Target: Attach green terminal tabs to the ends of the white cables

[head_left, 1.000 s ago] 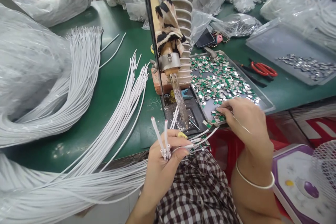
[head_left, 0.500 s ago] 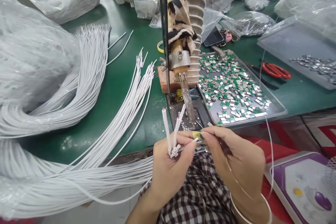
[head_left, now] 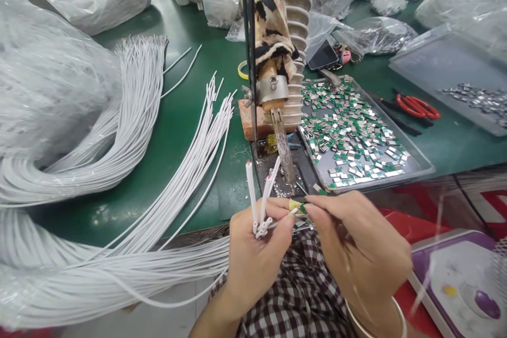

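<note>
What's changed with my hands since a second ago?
Your right hand has left the tray and come across to your left hand, with a small green piece at its fingertips. Your left hand still holds white cables; the red-handled pliers lie where they were.

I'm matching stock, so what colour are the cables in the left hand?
White; the cables show best in the head view.

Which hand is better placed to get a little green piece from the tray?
Probably the right hand: it is nearer the tray of green pieces, though it seems to pinch one now. The left hand is farther away and holds white cables.
</note>
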Demonstrator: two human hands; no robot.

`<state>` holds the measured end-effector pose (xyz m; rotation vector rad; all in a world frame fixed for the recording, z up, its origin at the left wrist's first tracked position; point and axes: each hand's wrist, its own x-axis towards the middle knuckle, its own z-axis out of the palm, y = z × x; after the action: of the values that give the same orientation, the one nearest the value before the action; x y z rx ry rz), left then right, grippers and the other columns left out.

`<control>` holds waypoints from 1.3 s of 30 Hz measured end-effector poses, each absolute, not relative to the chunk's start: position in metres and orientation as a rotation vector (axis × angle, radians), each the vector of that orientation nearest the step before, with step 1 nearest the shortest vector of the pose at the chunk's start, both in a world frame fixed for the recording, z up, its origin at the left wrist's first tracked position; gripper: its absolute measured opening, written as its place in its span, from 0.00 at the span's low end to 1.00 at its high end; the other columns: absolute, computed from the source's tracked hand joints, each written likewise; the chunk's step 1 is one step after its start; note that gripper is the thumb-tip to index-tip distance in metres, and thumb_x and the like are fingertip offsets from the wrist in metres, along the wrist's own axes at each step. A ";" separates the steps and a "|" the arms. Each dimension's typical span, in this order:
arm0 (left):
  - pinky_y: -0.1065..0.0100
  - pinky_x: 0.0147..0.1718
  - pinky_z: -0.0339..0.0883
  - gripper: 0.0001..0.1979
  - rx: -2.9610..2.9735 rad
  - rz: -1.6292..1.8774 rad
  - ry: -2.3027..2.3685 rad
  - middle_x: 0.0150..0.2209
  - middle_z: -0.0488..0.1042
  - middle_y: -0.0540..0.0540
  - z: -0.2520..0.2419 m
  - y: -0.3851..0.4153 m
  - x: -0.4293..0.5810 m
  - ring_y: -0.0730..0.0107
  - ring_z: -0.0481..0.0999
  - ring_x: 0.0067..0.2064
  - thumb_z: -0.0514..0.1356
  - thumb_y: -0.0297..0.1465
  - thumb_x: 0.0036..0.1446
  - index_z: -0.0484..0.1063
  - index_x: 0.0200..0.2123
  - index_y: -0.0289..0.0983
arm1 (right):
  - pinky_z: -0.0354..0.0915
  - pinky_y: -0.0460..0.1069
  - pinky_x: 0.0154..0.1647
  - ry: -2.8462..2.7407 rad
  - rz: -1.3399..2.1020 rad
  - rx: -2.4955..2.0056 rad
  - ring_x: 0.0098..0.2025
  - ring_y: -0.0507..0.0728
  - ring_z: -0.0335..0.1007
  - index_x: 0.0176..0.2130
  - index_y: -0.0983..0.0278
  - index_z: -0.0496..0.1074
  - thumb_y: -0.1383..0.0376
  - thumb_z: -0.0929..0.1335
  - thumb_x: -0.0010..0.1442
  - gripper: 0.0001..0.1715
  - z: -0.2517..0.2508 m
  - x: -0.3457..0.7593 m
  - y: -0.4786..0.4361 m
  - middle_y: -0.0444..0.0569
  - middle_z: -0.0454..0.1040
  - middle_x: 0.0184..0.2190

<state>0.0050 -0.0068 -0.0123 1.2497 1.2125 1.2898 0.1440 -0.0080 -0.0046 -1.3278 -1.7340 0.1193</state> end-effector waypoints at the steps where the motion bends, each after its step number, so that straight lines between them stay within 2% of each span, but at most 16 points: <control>1: 0.75 0.35 0.70 0.10 1.238 1.291 1.212 0.34 0.82 0.50 -0.011 -0.006 0.005 0.73 0.80 0.35 0.60 0.20 0.56 0.74 0.26 0.38 | 0.73 0.54 0.42 -1.717 0.044 -1.338 0.39 0.59 0.77 0.50 0.57 0.73 0.73 0.70 0.60 0.19 -0.004 0.147 -0.009 0.47 0.81 0.39; 3: 0.76 0.33 0.70 0.10 1.209 1.297 1.210 0.33 0.82 0.51 -0.009 -0.005 0.004 0.74 0.80 0.35 0.60 0.20 0.55 0.74 0.25 0.38 | 0.74 0.57 0.45 -1.678 -0.046 -1.358 0.45 0.62 0.77 0.58 0.57 0.68 0.74 0.68 0.61 0.28 -0.002 0.151 -0.013 0.50 0.79 0.47; 4: 0.77 0.33 0.70 0.10 1.197 1.301 1.209 0.33 0.82 0.52 -0.008 -0.005 0.004 0.74 0.80 0.34 0.61 0.20 0.55 0.74 0.25 0.38 | 0.75 0.56 0.44 -1.665 -0.018 -1.368 0.45 0.61 0.78 0.60 0.57 0.66 0.74 0.66 0.62 0.29 -0.002 0.153 -0.015 0.50 0.79 0.48; 7: 0.77 0.32 0.70 0.09 1.174 1.323 1.204 0.32 0.82 0.52 -0.007 -0.001 0.003 0.74 0.80 0.34 0.61 0.20 0.54 0.75 0.25 0.38 | 0.78 0.50 0.39 -1.699 0.187 -1.309 0.40 0.57 0.81 0.54 0.59 0.70 0.72 0.65 0.64 0.20 -0.003 0.152 -0.019 0.48 0.81 0.44; 9: 0.76 0.33 0.71 0.09 1.156 1.337 1.207 0.32 0.82 0.51 -0.006 0.001 0.002 0.74 0.80 0.34 0.61 0.20 0.54 0.75 0.25 0.37 | 0.77 0.49 0.43 -1.717 0.177 -1.276 0.43 0.57 0.80 0.48 0.60 0.73 0.74 0.68 0.62 0.16 -0.005 0.147 -0.018 0.47 0.80 0.44; 12: 0.75 0.31 0.71 0.09 1.125 1.321 1.220 0.32 0.82 0.50 -0.006 0.005 0.002 0.73 0.80 0.33 0.61 0.21 0.54 0.74 0.24 0.37 | 0.74 0.49 0.52 -1.715 0.059 -1.242 0.46 0.56 0.78 0.45 0.62 0.76 0.78 0.69 0.58 0.17 -0.007 0.140 -0.013 0.47 0.79 0.46; 19: 0.73 0.26 0.69 0.09 1.087 1.327 1.211 0.33 0.82 0.49 -0.002 0.008 0.003 0.72 0.79 0.30 0.62 0.23 0.55 0.74 0.24 0.37 | 0.71 0.46 0.56 -1.793 0.010 -1.163 0.48 0.54 0.75 0.47 0.67 0.76 0.80 0.69 0.57 0.19 -0.003 0.138 -0.005 0.51 0.77 0.47; 24: 0.72 0.29 0.70 0.09 1.109 1.334 1.167 0.34 0.82 0.49 -0.004 0.006 -0.001 0.71 0.80 0.32 0.61 0.22 0.57 0.74 0.26 0.38 | 0.73 0.48 0.53 -1.799 0.061 -1.140 0.48 0.55 0.75 0.44 0.67 0.75 0.80 0.69 0.57 0.17 0.000 0.137 -0.005 0.52 0.77 0.46; 28: 0.74 0.32 0.70 0.09 1.153 1.316 1.167 0.33 0.82 0.51 -0.005 0.002 -0.003 0.73 0.79 0.33 0.61 0.21 0.57 0.74 0.26 0.38 | 0.72 0.52 0.49 -1.715 0.294 -1.087 0.46 0.57 0.74 0.46 0.66 0.71 0.80 0.65 0.58 0.18 -0.002 0.140 -0.008 0.52 0.75 0.43; 30: 0.75 0.31 0.69 0.10 1.166 1.310 1.186 0.33 0.81 0.52 -0.006 0.001 -0.004 0.74 0.79 0.33 0.61 0.21 0.57 0.73 0.25 0.38 | 0.72 0.51 0.41 -1.642 0.409 -1.098 0.39 0.55 0.74 0.44 0.64 0.69 0.79 0.63 0.60 0.16 -0.003 0.143 -0.010 0.48 0.74 0.35; 33: 0.74 0.34 0.68 0.09 1.246 1.295 1.212 0.35 0.80 0.51 -0.008 0.000 -0.004 0.73 0.78 0.35 0.61 0.21 0.57 0.74 0.27 0.39 | 0.66 0.46 0.27 -1.612 0.522 -1.199 0.26 0.50 0.67 0.38 0.61 0.70 0.74 0.62 0.65 0.11 -0.003 0.145 -0.009 0.42 0.69 0.26; 36: 0.71 0.35 0.67 0.07 1.416 1.215 1.231 0.36 0.76 0.49 -0.011 0.001 -0.005 0.70 0.76 0.36 0.61 0.23 0.58 0.75 0.30 0.38 | 0.64 0.46 0.28 -1.650 0.492 -1.303 0.26 0.49 0.67 0.36 0.61 0.71 0.71 0.64 0.66 0.08 -0.003 0.143 -0.004 0.42 0.72 0.27; 39: 0.69 0.34 0.66 0.08 1.423 1.128 1.221 0.34 0.75 0.48 -0.011 0.004 -0.006 0.70 0.74 0.35 0.59 0.23 0.59 0.74 0.29 0.38 | 0.64 0.45 0.30 -1.681 0.409 -1.323 0.27 0.49 0.67 0.34 0.62 0.70 0.72 0.66 0.64 0.07 -0.005 0.141 0.001 0.42 0.72 0.27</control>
<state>-0.0056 0.0035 -0.0113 1.4228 1.2207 1.1282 0.1406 0.0009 -0.0054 -1.3230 -1.6811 0.4088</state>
